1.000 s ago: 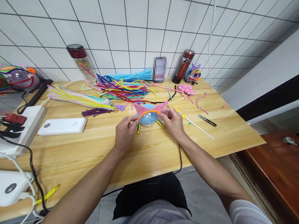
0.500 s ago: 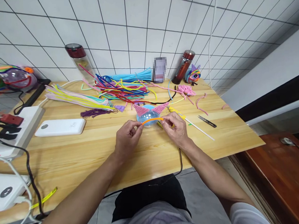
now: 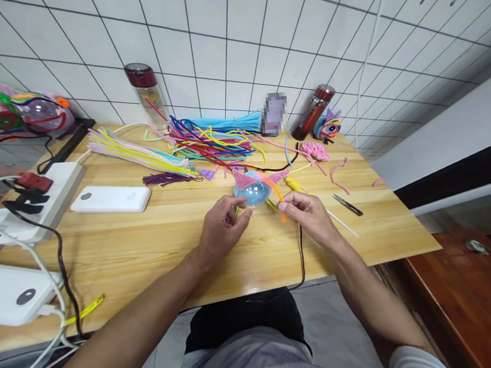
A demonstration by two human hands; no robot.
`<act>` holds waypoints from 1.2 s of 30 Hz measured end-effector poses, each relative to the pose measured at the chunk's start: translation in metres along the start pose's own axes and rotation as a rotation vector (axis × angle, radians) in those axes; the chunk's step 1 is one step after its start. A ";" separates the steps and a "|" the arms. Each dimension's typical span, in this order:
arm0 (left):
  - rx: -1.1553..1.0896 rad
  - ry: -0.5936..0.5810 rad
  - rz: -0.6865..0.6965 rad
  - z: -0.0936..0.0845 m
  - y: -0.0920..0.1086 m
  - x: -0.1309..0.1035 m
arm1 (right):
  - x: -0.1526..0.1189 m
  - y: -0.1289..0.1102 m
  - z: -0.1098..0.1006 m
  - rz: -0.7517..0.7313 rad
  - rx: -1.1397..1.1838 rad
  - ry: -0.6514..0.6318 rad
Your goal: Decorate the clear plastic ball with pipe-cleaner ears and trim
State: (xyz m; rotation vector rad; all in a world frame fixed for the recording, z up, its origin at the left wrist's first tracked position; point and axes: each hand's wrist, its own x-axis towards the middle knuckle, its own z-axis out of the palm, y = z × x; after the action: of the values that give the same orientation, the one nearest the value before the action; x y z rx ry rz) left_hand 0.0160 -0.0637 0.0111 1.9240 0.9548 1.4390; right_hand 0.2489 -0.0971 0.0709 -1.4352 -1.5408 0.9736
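A bent orange pipe cleaner point(image 3: 278, 192) is pinched in my right hand point(image 3: 308, 213), its upper end curving across the front of a pink ear. My left hand point(image 3: 225, 224) holds nothing; its thumb and fingers are apart beside the clear blue ball point(image 3: 252, 192). Two pink pipe-cleaner ears point(image 3: 243, 179) stick up from the top of that ball. Behind my right hand lies a yellow glue gun point(image 3: 296, 185) with a white glue stick point(image 3: 344, 225) in line with it. Something green and yellow shows in part under the ball.
Pipe cleaners in many colours point(image 3: 213, 141) lie in a heap at the back. Small black snips point(image 3: 348, 205) rest at the right. A white power bank point(image 3: 111, 199) and a power strip point(image 3: 63, 185) are at the left. Two bottles point(image 3: 314, 112) stand by the tiled wall.
My left hand has let go of the orange pipe cleaner and opened. My right hand has swung it from level to upright, to the right of the ball. The whole view has shifted slightly.
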 end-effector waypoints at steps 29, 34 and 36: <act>0.093 -0.254 0.242 0.000 0.002 -0.003 | -0.044 -0.002 0.010 -0.208 -0.290 0.012; 0.149 -0.195 0.346 0.005 0.018 -0.007 | -0.047 -0.007 0.023 -0.410 -0.337 0.200; 0.152 -0.134 0.350 0.005 0.021 -0.007 | -0.048 -0.006 0.027 -0.429 -0.345 0.252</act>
State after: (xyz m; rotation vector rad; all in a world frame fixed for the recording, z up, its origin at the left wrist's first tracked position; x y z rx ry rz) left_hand 0.0238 -0.0824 0.0221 2.3591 0.7069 1.4336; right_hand 0.2236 -0.1462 0.0639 -1.3112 -1.7792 0.2709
